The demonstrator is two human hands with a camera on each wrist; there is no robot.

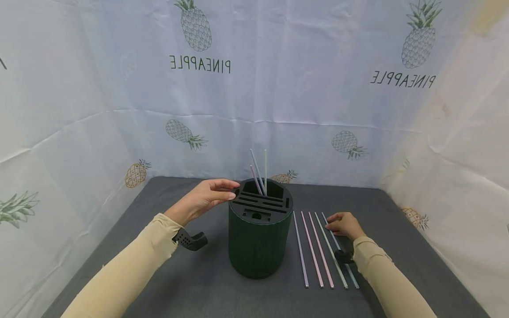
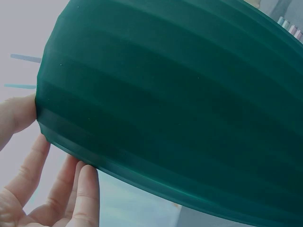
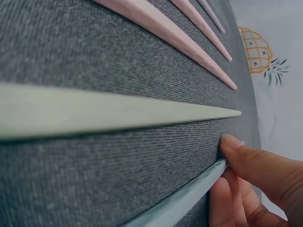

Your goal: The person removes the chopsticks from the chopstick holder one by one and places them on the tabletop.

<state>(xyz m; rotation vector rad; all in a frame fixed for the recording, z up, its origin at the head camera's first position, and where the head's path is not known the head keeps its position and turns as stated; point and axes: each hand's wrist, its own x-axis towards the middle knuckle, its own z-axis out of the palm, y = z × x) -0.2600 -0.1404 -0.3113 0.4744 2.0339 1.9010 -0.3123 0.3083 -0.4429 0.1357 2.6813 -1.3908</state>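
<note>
A dark green ribbed utensil holder with a black slotted top stands upright on the grey cloth. My left hand touches its upper left edge, fingers extended; in the left wrist view the fingertips rest against its side. Three chopsticks lean in the back compartment: blue, green and purple-pink. My right hand pinches a light blue chopstick near its far, thin end, with the thumb on one side and fingers on the other. That chopstick lies lowest in the right wrist view.
Left of the blue chopstick, a pale green chopstick, two pink chopsticks and a purple chopstick lie roughly parallel on the grey tablecloth. Pineapple-print curtains enclose the table at the back and sides.
</note>
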